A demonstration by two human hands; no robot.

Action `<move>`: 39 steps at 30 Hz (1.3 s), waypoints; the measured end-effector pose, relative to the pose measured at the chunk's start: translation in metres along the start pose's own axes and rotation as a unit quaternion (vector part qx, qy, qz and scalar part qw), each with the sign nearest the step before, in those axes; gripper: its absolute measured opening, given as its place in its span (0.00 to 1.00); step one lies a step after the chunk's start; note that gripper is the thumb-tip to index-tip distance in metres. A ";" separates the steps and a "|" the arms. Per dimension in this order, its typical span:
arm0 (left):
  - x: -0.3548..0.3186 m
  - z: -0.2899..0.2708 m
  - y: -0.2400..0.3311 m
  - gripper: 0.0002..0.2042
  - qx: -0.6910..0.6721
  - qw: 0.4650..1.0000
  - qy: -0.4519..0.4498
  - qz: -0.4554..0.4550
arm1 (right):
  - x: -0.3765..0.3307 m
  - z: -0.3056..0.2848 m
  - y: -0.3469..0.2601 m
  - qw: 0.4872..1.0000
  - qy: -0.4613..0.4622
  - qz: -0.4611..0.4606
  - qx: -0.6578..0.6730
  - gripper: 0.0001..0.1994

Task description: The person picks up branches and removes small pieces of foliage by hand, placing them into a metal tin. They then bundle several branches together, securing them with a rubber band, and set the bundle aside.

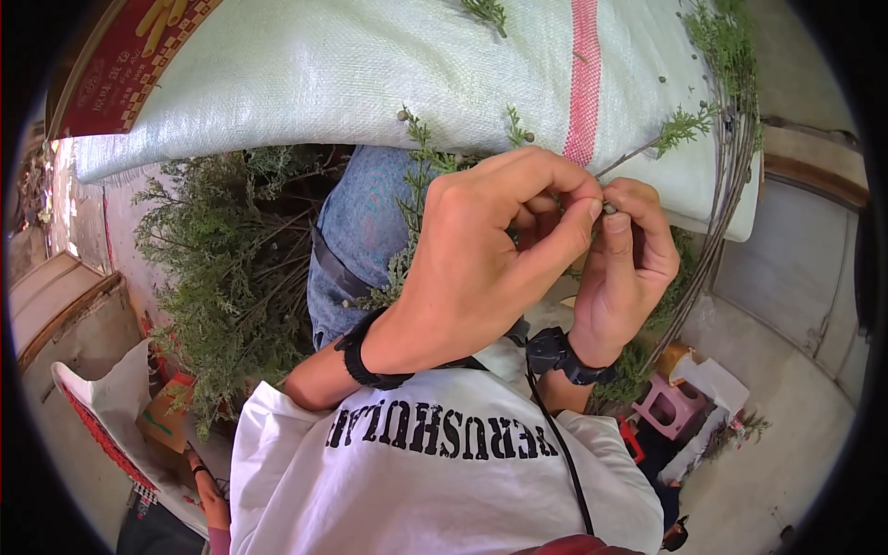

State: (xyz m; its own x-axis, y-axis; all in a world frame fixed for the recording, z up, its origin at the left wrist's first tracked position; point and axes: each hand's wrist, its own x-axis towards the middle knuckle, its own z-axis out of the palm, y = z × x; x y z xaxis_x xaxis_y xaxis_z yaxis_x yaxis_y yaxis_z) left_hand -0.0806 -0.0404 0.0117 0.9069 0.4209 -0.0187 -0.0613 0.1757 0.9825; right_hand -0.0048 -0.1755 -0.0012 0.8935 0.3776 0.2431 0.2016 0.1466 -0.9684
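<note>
- A white woven sack point(388, 74) with a red stripe spreads beyond the hands.
- Leafy green branches point(222, 277) fill the space at the left, below the sack's edge.
- The left hand point(490, 240) has thumb and forefinger pressed together; what lies between them is hidden.
- The right hand point(624, 268) pinches, thumb and forefinger clamped on a berry.
- A sprig point(683, 129) extends up and right from the joined fingertips.
- The small round berry point(609, 208) sits at those fingertips.
</note>
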 end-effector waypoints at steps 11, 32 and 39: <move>0.000 0.007 -0.003 0.07 0.026 0.997 0.045 0.055 | 0.001 0.002 -0.003 0.998 -0.014 -0.026 -0.049 0.07; -0.066 -0.014 0.055 0.11 0.188 0.946 -0.234 0.123 | 0.001 -0.052 -0.011 0.979 -0.122 0.156 -0.052 0.08; -0.066 -0.020 0.024 0.13 0.292 0.938 -0.184 0.039 | 0.002 -0.045 0.007 0.958 -0.014 0.283 -0.039 0.14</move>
State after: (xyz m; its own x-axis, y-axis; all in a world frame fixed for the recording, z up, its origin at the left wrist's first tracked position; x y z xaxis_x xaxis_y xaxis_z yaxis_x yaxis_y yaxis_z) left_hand -0.1502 -0.0463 0.0329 0.9982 0.0571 0.0163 0.0083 -0.4061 0.9138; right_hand 0.0162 -0.2154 -0.0100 0.8573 0.4014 -0.3224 -0.2824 -0.1570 -0.9464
